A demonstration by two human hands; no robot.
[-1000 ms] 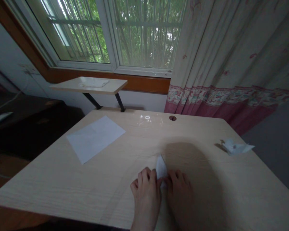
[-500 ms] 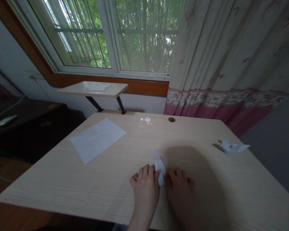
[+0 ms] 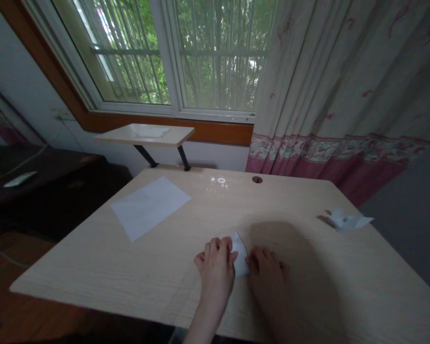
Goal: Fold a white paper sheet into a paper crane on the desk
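A small piece of folded white paper [image 3: 240, 258] lies on the pale wooden desk [image 3: 157, 267], its pointed end facing the window. My left hand [image 3: 216, 260] grips its left edge, thumb on the paper and fingers curled. At its right edge, my right hand [image 3: 268, 270] pinches the paper between thumb and curled fingers, partly in shadow. The underside of the paper and the fingertips beneath are hidden.
A flat white sheet [image 3: 151, 208] lies on the left of the desk. Near the right edge sits a folded paper figure [image 3: 348, 220]. A raised shelf [image 3: 179, 136] stands at the back left, and a round cable hole [image 3: 257, 179] is at the back edge.
The view has shifted slightly, so the desk and sheet sit a little further right. My left hand has moved slightly on the folded paper, showing more of it; both hands remain at its edges.
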